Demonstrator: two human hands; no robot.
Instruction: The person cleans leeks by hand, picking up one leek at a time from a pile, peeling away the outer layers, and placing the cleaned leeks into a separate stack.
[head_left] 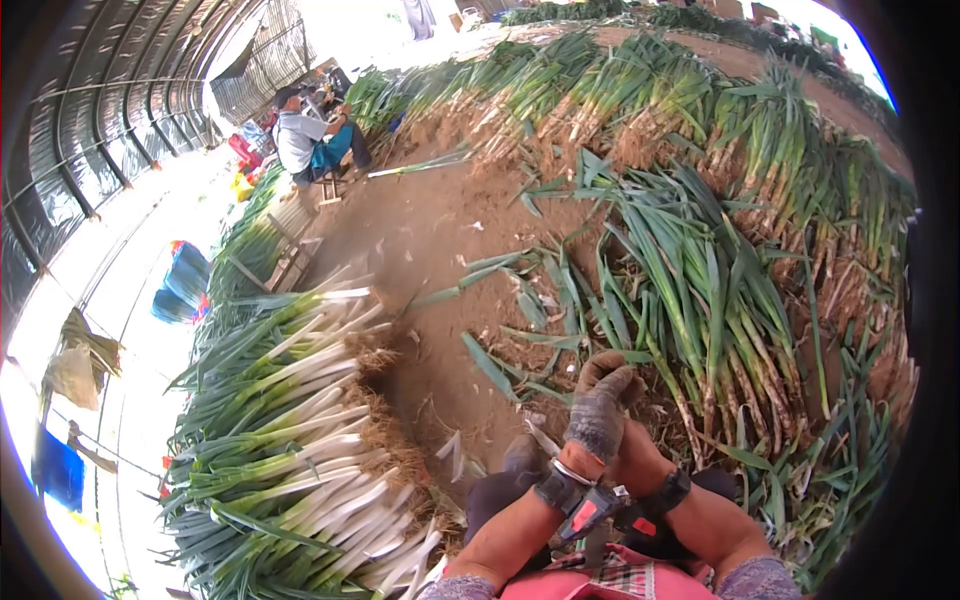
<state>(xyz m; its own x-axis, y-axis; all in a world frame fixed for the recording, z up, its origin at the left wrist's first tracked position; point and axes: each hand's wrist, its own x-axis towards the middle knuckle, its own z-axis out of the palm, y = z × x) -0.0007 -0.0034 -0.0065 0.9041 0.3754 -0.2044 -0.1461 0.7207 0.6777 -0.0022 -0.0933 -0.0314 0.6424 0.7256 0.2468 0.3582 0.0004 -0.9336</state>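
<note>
My left hand [597, 415], in a dirty grey glove, is raised in front of my knees with its fingers curled. Beside and partly behind it is my right hand [633, 440], its fingers mostly hidden by the left one. The two hands are together, and whatever lies between them cannot be made out. Just beyond them, to the right, lies a pile of untrimmed leeks [700, 280] with long green leaves and soil-stained stems. Loose green leaves [490, 368] lie on the soil near the gloved fingers.
Cleaned leeks [310, 440] with white stems lie stacked at the left. A long row of leeks [600, 90] curves across the back and right. Another person [300, 140] sits on a low stool at the back left. A wooden frame [290, 255] stands beyond the cleaned stack.
</note>
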